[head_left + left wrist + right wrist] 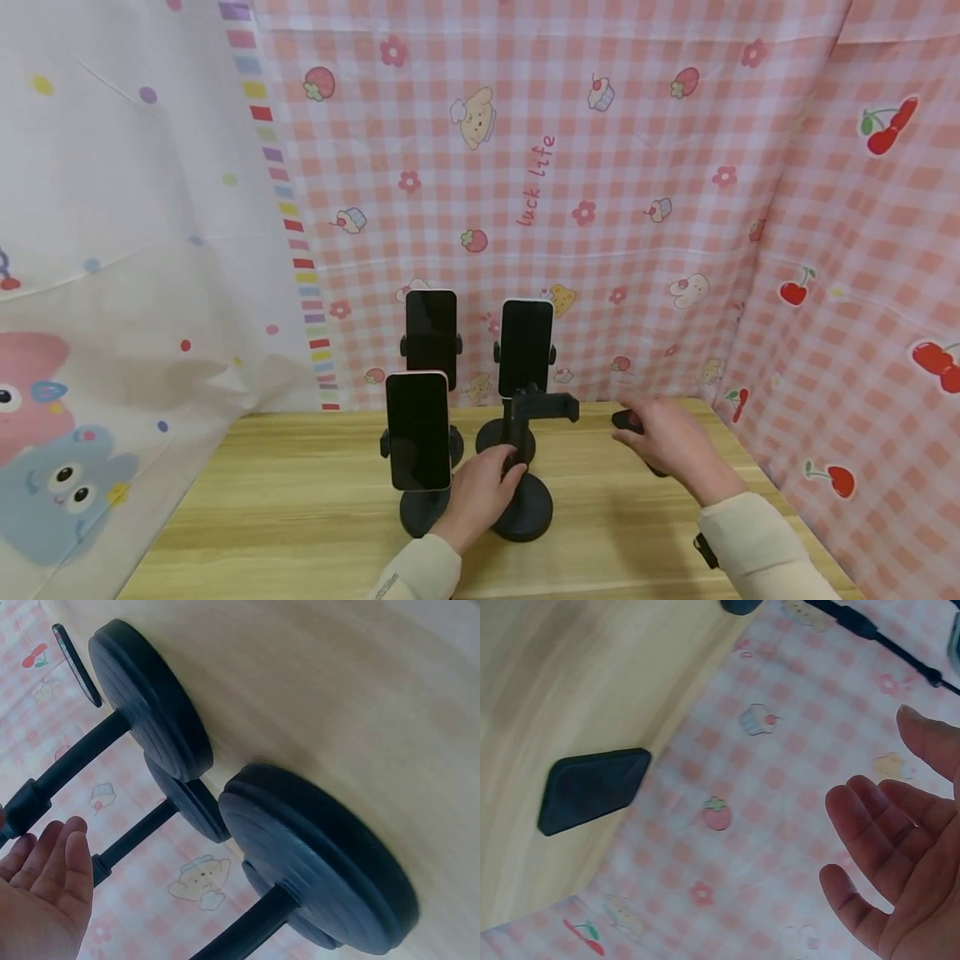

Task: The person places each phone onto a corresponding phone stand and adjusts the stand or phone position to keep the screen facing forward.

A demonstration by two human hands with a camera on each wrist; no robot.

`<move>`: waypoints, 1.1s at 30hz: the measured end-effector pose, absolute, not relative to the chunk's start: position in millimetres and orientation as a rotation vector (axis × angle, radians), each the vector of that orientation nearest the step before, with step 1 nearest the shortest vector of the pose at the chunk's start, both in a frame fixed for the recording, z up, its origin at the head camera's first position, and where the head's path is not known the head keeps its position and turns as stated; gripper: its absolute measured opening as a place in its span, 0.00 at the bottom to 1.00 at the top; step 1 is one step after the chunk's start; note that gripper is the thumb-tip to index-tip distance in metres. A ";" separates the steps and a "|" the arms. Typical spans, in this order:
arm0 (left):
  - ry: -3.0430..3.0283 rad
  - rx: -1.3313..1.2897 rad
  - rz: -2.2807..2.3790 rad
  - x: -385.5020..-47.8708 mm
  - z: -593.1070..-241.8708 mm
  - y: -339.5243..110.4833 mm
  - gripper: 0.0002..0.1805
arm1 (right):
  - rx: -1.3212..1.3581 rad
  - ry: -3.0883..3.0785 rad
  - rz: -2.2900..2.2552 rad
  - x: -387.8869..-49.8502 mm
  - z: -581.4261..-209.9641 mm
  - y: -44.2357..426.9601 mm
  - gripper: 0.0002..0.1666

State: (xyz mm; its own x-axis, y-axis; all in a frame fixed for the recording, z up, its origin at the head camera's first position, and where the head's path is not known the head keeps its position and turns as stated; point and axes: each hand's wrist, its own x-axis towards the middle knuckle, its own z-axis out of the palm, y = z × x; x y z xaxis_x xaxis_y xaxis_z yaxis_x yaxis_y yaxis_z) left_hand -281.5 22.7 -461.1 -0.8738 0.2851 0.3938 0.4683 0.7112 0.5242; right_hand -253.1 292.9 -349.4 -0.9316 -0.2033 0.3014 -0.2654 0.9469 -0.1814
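Note:
My left hand [480, 496] grips the upright pole of a black phone stand [522, 508] whose clamp, at the top, holds no phone. In the left wrist view, that pole runs between the thumb and fingers of the left hand [49, 892]. My right hand [671, 442] hovers over a dark phone [627, 421] lying flat on the table, partly hidden by the hand. The right wrist view shows the right hand [900, 862] with fingers loosely bent, apart from the phone [596, 791].
Three more stands hold upright phones: a front left phone [417, 431], a back left phone [431, 333] and a back right phone [527, 346]. The wooden table [285, 500] meets a checked cloth [637, 250] at the back and right.

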 end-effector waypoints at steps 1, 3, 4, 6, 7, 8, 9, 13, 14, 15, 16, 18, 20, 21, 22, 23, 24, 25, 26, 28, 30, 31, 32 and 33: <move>-2.641 -0.591 -0.922 -280.4 -461.7 21.3 0.15 | 0.336 -2.831 0.315 -254.2 -351.5 294.5 0.25; -2.658 -0.588 -0.928 -278.3 -462.8 18.4 0.16 | 0.316 -2.851 0.319 -256.2 -356.0 298.1 0.25; -2.668 -0.585 -0.930 -277.1 -463.2 16.9 0.16 | 0.307 -2.861 0.325 -257.2 -358.1 299.9 0.25; -2.689 -0.583 -0.931 -275.3 -463.9 13.9 0.17 | 0.285 -2.886 0.338 -259.6 -362.2 303.6 0.25; -2.701 -0.580 -0.928 -274.3 -464.2 12.5 0.17 | 0.273 -2.896 0.341 -260.7 -364.4 305.3 0.25; -2.713 -0.576 -0.925 -273.2 -464.2 11.2 0.17 | 0.260 -2.906 0.342 -262.1 -366.5 307.0 0.25; -2.727 -0.572 -0.918 -272.2 -464.1 9.9 0.18 | 0.249 -2.919 0.345 -263.4 -368.7 308.6 0.25; -2.766 -0.571 -0.906 -268.1 -464.0 5.1 0.18 | 0.223 -2.954 0.343 -268.5 -377.6 314.8 0.27; -2.776 -0.575 -0.907 -267.1 -463.7 4.0 0.19 | 0.223 -2.962 0.346 -269.8 -379.7 316.5 0.28; -2.785 -0.583 -0.905 -265.9 -463.1 3.0 0.19 | 0.220 -2.971 0.350 -270.8 -381.7 318.2 0.29; -2.791 -0.594 -0.903 -264.6 -462.6 2.0 0.19 | 0.217 -2.977 0.351 -271.9 -383.5 319.9 0.29; -2.801 -0.621 -0.896 -261.3 -460.5 -0.6 0.18 | 0.209 -2.990 0.353 -273.9 -387.8 323.1 0.29; -2.813 -0.645 -0.889 -257.6 -459.0 -3.6 0.18 | 0.205 -3.000 0.348 -275.3 -391.6 326.3 0.30; -2.820 -0.655 -0.880 -255.4 -458.6 -5.1 0.18 | 0.203 -3.003 0.346 -276.0 -393.7 327.9 0.30; -2.827 -0.665 -0.871 -253.4 -458.4 -6.6 0.19 | 0.201 -3.005 0.344 -276.7 -396.0 329.6 0.30; -2.839 -0.672 -0.864 -251.2 -458.3 -8.0 0.19 | 0.202 -3.003 0.339 -277.3 -398.2 331.5 0.30; -2.855 -0.674 -0.857 -249.1 -458.3 -9.2 0.20 | 0.203 -3.002 0.335 -277.9 -400.2 333.7 0.30; -2.870 -0.680 -0.844 -247.2 -458.3 -10.4 0.21 | 0.198 -3.003 0.335 -278.4 -402.4 336.0 0.31; -2.885 -0.689 -0.827 -245.2 -458.3 -11.5 0.21 | 0.192 -3.007 0.339 -279.1 -404.5 338.4 0.31; -2.913 -0.712 -0.795 -241.8 -458.2 -13.4 0.22 | 0.171 -3.018 0.346 -280.0 -408.1 343.3 0.33; -2.928 -0.745 -0.756 -238.8 -458.2 -15.6 0.22 | 0.145 -3.038 0.360 -281.1 -411.9 348.7 0.34; -2.931 -0.766 -0.728 -237.4 -458.1 -16.7 0.22 | 0.134 -3.049 0.365 -281.4 -413.8 351.2 0.35; -2.931 -0.787 -0.696 -235.9 -458.2 -17.7 0.22 | 0.121 -3.061 0.366 -281.9 -415.9 353.8 0.35; -2.935 -0.802 -0.669 -234.4 -458.0 -18.8 0.21 | 0.109 -3.073 0.368 -282.2 -417.9 356.2 0.36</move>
State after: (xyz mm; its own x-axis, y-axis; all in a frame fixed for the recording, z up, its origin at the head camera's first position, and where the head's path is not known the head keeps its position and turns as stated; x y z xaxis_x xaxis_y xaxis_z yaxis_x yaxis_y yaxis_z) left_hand -234.4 -18.8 -458.0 -0.8670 0.4795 0.1358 0.4909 0.7752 0.3976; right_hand -282.2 356.2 -417.9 -0.9965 -0.0642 0.0528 -0.0748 0.9693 -0.2343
